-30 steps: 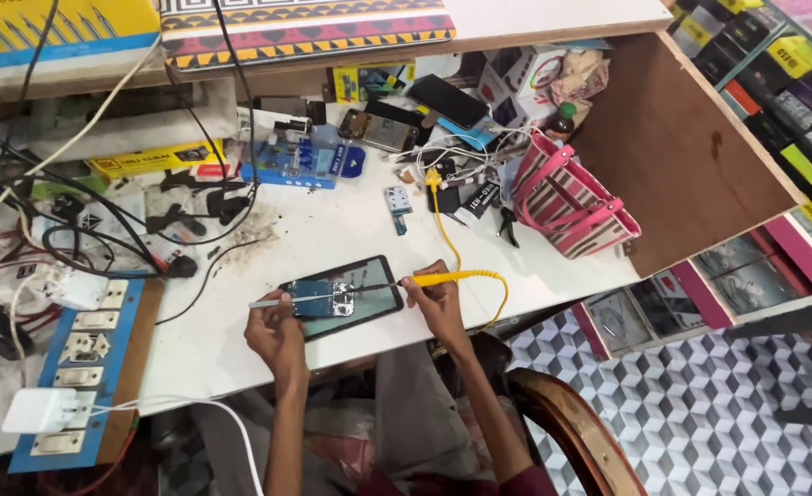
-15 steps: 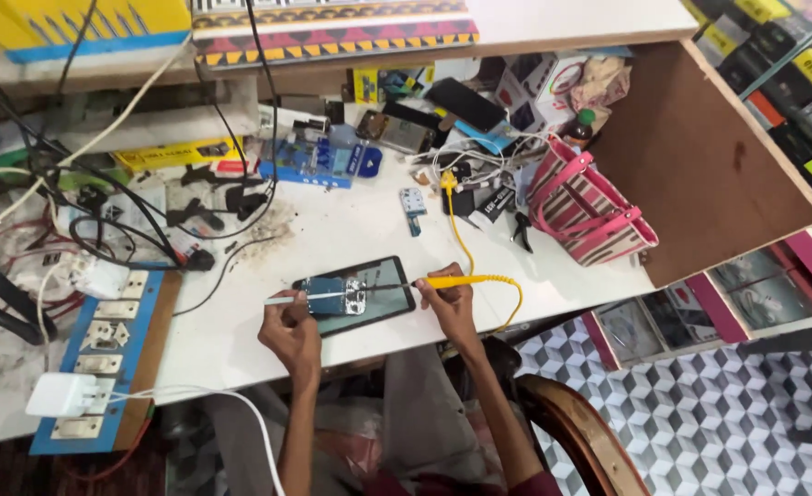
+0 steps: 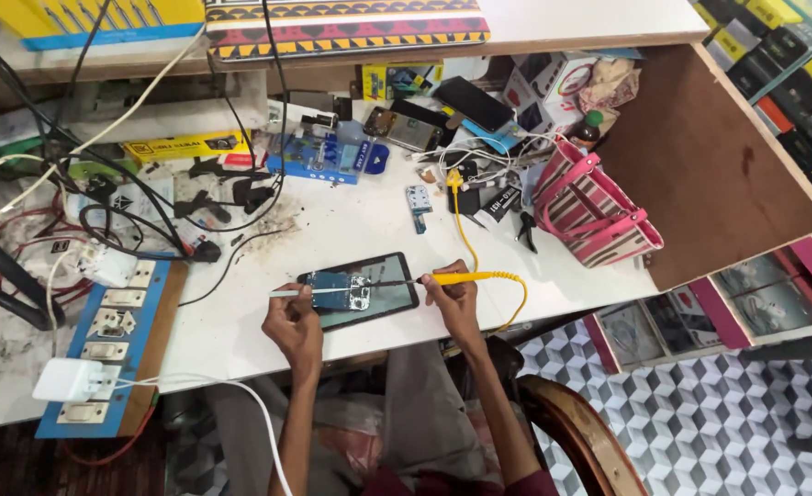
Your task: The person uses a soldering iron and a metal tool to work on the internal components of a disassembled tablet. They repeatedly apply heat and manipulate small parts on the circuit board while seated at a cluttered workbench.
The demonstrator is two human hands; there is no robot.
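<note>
— So, room at the edge?
— Little: my left hand [image 3: 293, 323] pinches tweezers [image 3: 307, 292], my right hand [image 3: 452, 298] grips one yellow soldering iron [image 3: 468, 276]; one opened phone [image 3: 360, 289] lies between them.

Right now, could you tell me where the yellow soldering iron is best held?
Take the soldering iron by its yellow handle, from the cable end on the right, as the right hand does. Its metal tip points left over the opened phone, so avoid that end.

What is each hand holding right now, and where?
Right hand: yellow-handled soldering iron, by its handle. Left hand: thin white stick, near its rear end.
</note>
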